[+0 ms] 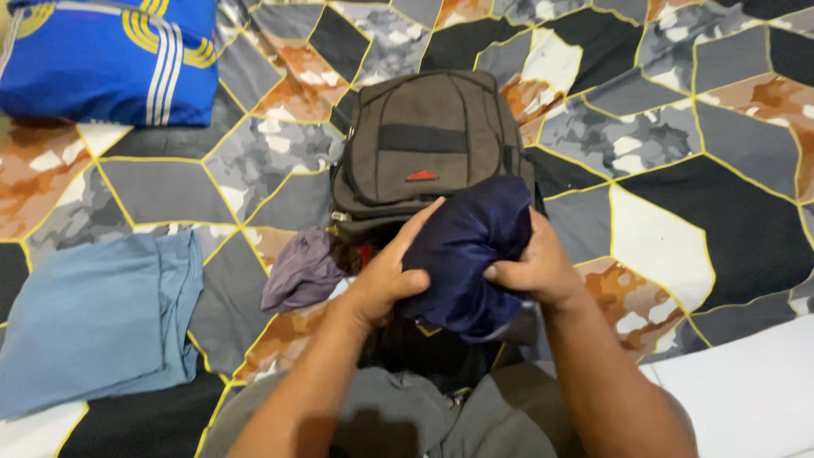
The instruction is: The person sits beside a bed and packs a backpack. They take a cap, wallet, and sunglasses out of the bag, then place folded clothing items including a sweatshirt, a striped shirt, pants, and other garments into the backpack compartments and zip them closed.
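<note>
On the bed (678, 229), over a sheet patterned in grey, black, white and orange shapes with yellow lines, a dark blue cloth (466, 254) is held bundled between both hands. The left hand (392, 276) is pressed against the bundle's left side, its fingers stretched up along the fabric and the thumb laid across the front. The right hand (532, 270) is closed on the right side, its fingers curled into the folds, so the cloth is pinched from both sides. The bundle is held just above the near edge of a grey-brown backpack (428, 140), which lies flat on the sheet with a small red mark on its front pocket. The backpack's opening is mostly hidden behind the cloth and hands. Just left of the left hand, a crumpled purple-grey garment (301, 271) is seen beside the backpack. Farther left, a folded light blue cloth (97, 318) lies flat on the sheet. At the top left corner, a bright blue garment (102, 59) with white stripes and yellow curves is laid well apart from the hands.
</note>
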